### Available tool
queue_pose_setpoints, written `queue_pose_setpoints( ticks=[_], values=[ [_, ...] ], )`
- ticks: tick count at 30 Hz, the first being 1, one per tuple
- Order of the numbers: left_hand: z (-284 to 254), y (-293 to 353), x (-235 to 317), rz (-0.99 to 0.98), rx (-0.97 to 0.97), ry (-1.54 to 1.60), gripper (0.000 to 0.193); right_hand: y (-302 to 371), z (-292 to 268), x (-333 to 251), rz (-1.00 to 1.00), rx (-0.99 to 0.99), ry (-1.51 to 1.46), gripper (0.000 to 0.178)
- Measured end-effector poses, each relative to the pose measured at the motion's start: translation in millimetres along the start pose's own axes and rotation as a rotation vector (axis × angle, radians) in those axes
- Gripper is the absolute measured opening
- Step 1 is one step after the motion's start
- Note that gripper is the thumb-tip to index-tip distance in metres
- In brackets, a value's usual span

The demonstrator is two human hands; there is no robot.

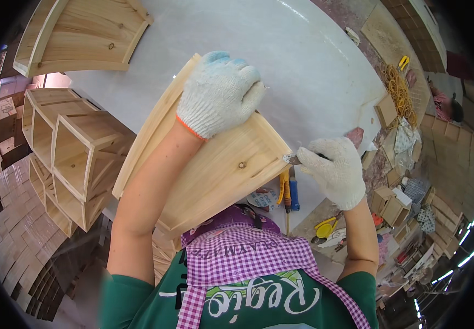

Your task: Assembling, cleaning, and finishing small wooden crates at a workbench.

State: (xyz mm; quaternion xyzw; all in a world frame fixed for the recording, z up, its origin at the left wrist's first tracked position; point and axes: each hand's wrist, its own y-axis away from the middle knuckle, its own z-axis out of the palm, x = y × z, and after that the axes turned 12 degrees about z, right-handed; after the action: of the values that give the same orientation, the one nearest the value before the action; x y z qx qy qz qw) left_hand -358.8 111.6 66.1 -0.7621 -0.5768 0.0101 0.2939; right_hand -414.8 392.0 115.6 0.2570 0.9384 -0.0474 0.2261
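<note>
A pale pine box-like piece (209,178) with raised edge strips lies tilted across the table in front of me. My left hand (219,96), in a white knitted glove with bluish fingertips, is closed over its far edge; the glove hides part of the rim. On the right, my gloved right hand (335,170) pinches a small metal blade (291,159). That blade touches the piece's right corner. Most of the blade's handle is hidden in the fingers. A dark knot shows in the wood near that corner.
Another pine piece (92,33) stands at the far left of the white tabletop (308,71). Stacked wooden frames (78,151) are on the left. Yellow- and blue-handled tools (294,194) lie near my apron. Coiled yellow cord (398,93) and scraps are on the right.
</note>
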Motion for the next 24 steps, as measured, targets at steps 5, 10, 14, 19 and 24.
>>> queue_pose_setpoints(
  ticks=[5,10,14,19,24],
  values=[
    [2,1,-2,0.025,0.053,-0.016,0.020,-3,-4,-5,-0.011,-0.105,0.148,0.024],
    [-3,2,0,-0.017,-0.055,-0.004,0.014,-3,-8,4,-0.025,-0.174,0.105,0.029],
    [-3,1,0,-0.021,-0.057,0.004,0.015,3,2,6,0.051,0.004,-0.094,0.026],
    [2,2,-3,-0.005,-0.020,0.000,0.017,-1,3,4,0.063,0.012,-0.027,0.030],
    [0,4,-2,-0.004,-0.011,-0.002,0.018,-1,-3,4,-0.013,-0.115,0.065,0.026]
  ],
)
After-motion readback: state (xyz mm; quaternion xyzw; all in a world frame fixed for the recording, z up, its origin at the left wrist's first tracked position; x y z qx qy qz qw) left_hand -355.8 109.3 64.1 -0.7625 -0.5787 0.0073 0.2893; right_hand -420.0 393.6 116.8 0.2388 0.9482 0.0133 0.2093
